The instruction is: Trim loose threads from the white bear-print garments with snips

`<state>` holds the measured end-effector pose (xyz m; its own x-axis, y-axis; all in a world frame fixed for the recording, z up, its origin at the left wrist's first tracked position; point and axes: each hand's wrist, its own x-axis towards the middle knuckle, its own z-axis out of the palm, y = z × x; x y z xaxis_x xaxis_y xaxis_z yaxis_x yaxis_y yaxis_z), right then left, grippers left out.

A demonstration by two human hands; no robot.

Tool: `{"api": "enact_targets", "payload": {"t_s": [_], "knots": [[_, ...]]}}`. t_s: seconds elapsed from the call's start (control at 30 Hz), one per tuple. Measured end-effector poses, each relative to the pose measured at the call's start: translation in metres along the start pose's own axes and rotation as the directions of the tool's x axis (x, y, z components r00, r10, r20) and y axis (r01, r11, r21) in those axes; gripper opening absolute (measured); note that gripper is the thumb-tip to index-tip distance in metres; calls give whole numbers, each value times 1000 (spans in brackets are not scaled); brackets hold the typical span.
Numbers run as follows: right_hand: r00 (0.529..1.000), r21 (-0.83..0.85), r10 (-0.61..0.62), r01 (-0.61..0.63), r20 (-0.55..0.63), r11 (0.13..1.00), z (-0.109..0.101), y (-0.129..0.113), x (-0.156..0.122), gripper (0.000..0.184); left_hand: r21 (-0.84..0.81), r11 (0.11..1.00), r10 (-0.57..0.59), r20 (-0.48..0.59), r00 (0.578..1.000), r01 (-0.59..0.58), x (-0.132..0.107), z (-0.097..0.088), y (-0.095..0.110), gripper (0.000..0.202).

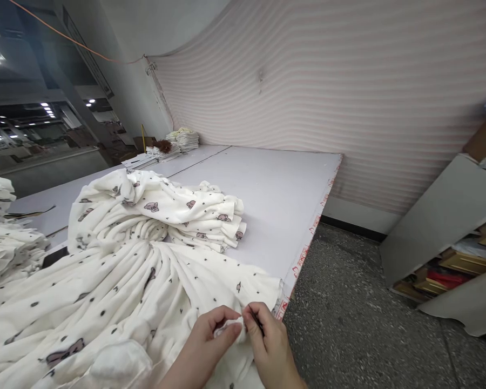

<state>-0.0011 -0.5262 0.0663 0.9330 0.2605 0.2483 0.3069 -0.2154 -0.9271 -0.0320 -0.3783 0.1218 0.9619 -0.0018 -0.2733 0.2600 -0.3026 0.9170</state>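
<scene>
White fleecy fabric (117, 292) printed with small animal figures and dark dots lies gathered in folds across the near part of the table. My left hand (214, 337) pinches a bunched bit of this fabric close to the table's right edge. Beside it, almost touching, my right hand (269, 340) is closed on a thin dark tool, mostly covered by the fingers, so its kind is unclear. Behind the hands, a folded pile of the same fabric (157, 208) rests on the table.
The pale table (279, 183) ends at a red-printed edge on the right, above a speckled floor (348, 302). More white fabric (8, 243) is heaped at left. Stacked cloths (182, 140) stand at the far end. A grey shelf unit (441, 227) with boxes is at right.
</scene>
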Motion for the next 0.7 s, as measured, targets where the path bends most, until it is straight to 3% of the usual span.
{"api": "enact_targets", "payload": {"t_s": [0.13,0.27,0.5,0.7], "knots": [[994,119,32,-19,-106,993,-5,-1,-4,18,-121,992,-41,-96,995,29,2,5,0,28],[998,151,47,-40,-44,988,-12,2,-9,18,-267,963,-65,-102,993,36,3,9,-2,30],[997,220,75,-72,-4,973,-11,6,-6,22,-250,968,-34,-116,993,4,4,9,-5,27],[997,197,70,-74,27,978,-12,1,-1,21,-225,974,15,-60,998,-28,7,8,-11,25]]}}
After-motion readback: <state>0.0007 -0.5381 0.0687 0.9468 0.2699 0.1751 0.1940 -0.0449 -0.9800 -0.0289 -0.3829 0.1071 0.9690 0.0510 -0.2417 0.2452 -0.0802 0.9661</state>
